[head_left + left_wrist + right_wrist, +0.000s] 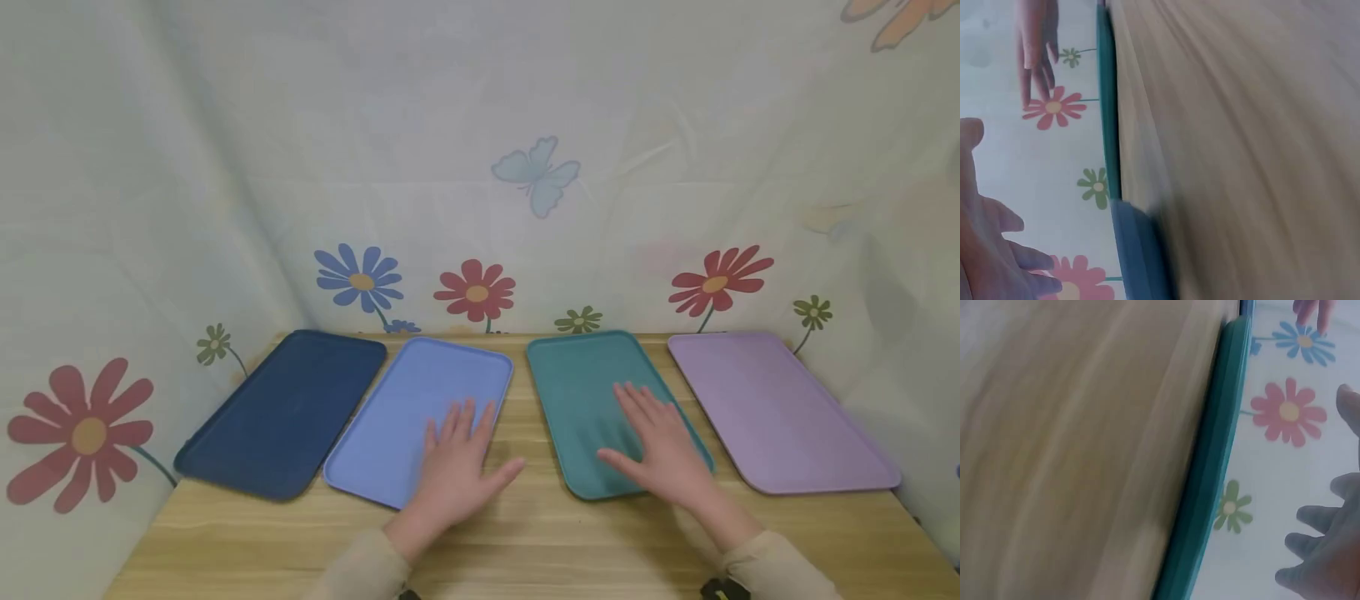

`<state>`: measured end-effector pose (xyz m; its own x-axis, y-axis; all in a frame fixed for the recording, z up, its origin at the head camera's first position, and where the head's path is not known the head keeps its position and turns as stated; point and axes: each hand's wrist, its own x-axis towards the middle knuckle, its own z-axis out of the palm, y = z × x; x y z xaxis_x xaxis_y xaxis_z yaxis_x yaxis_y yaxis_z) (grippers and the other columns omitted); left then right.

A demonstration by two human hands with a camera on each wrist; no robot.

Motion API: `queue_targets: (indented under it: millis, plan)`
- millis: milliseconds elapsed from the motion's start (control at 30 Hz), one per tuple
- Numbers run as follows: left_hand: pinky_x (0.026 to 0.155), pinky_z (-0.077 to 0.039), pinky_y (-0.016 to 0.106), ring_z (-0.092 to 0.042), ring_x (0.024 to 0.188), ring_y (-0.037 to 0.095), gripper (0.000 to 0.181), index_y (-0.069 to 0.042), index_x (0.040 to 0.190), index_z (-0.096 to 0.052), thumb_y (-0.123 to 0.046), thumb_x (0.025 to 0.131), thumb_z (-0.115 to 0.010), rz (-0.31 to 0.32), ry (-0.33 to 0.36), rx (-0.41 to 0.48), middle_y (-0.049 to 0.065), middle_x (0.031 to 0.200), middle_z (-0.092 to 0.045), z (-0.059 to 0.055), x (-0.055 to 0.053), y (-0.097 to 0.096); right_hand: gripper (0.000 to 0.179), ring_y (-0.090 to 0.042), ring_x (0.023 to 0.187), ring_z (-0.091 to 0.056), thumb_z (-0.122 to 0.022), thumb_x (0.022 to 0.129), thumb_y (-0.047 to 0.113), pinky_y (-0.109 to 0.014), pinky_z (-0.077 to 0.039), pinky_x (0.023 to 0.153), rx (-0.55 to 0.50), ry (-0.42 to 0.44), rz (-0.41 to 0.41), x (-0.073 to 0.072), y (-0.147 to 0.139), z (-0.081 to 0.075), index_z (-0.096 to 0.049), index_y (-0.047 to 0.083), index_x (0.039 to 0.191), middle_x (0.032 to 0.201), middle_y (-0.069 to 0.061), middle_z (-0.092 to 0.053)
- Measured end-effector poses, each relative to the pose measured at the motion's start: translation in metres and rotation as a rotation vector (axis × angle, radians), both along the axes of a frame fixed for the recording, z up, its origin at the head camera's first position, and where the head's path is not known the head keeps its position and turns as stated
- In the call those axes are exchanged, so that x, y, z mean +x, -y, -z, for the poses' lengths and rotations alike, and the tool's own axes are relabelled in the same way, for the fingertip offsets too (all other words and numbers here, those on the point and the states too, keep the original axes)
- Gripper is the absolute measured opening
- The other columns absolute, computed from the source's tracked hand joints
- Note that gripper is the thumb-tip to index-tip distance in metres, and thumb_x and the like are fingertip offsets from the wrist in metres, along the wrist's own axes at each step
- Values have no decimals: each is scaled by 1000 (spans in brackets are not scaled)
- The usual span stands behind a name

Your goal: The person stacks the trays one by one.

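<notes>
Two bare hands hover over the middle of a wooden table with fingers spread and nothing held. My left hand (457, 475) is above the near right part of a light blue tray (420, 408). Over the near right part of a green tray (592, 417) is my right hand (666, 454); a faint shadow falls on the tray. In the left wrist view the left hand (991, 250) stands apart from the table surface. The right wrist view likewise has the right hand (1329, 550) raised above the green tray's edge (1210, 456).
A dark blue tray (285, 417) lies at the far left and a light purple tray (780, 417) at the far right. The wooden tabletop (540, 542) extends in front of them. Behind and beside the table hangs a pale cloth (450, 125) printed with flowers and butterflies.
</notes>
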<state>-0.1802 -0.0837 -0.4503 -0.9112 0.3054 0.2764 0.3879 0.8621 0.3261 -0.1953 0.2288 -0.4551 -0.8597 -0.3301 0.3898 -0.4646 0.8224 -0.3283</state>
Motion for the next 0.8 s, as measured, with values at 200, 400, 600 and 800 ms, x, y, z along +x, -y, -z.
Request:
queue_targets:
  millis: [200, 400, 600, 800]
  plan:
    - [111, -20, 67, -35, 139, 42, 84, -7, 151, -39, -63, 91, -55, 2, 5, 139, 19, 151, -41, 0, -2, -10, 92, -50, 137, -29, -78, 84, 35, -70, -26, 105, -138, 10, -35, -5, -16, 4, -29, 2, 154, 152, -26, -36]
    - [113, -29, 55, -38, 137, 38, 84, -4, 151, -38, -57, 90, -62, 18, 46, 297, 18, 150, -42, 1, -4, -20, 88, -53, 134, -31, -77, 86, 28, -71, -30, 101, -217, 75, -28, -11, -33, 5, -29, 0, 154, 149, -32, -35]
    - [112, -31, 53, -36, 138, 38, 88, -3, 151, -38, -54, 86, -68, 24, 125, 465, 21, 151, -39, 4, -2, -32, 84, -50, 133, -36, -77, 87, 23, -68, -33, 100, -297, 105, 4, -16, -49, 2, -30, -3, 152, 148, -30, -40]
    - [112, -31, 54, -37, 138, 38, 87, 0, 149, -39, -49, 85, -73, 20, 154, 586, 22, 150, -41, 4, -4, -43, 86, -48, 133, -38, -75, 89, 19, -64, -37, 100, -368, 160, 26, -22, -67, 8, -23, -3, 154, 147, -30, -41]
